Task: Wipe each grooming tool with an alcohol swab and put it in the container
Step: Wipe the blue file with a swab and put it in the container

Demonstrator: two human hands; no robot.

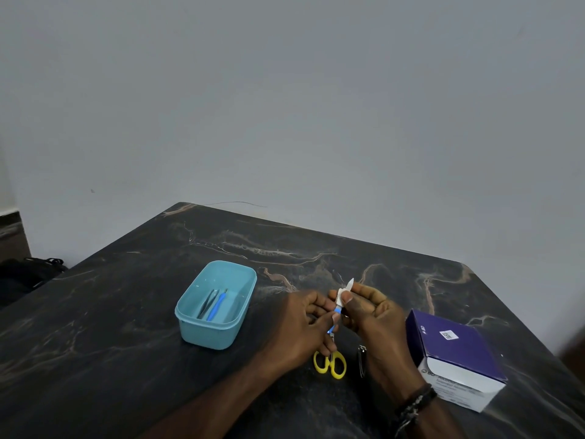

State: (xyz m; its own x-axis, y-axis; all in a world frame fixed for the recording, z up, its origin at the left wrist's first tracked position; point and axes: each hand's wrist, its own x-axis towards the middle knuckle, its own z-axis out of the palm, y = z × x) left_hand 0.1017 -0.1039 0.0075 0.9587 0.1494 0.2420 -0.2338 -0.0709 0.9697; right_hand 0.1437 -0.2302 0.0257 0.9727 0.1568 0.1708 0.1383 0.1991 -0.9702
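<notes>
My left hand [304, 324] grips the lower end of a slim blue-handled grooming tool [337, 311] held upright above the table. My right hand [364, 307] pinches a white alcohol swab [342, 295] around the tool's upper part, and a white tip sticks out above the fingers. The light blue container [193, 315] stands to the left, with dark tweezers [206, 302] and a blue-handled tool [217, 304] lying inside. Yellow-handled scissors [330, 364] lie on the table under my hands, blades hidden by the left hand. A dark nail clipper [361, 359] lies beside my right wrist.
A purple and white swab box [456, 353] lies on its side at the right. The dark marbled table [126, 359] ends at a grey wall behind. A black bag [25, 274] sits on the floor at the far left.
</notes>
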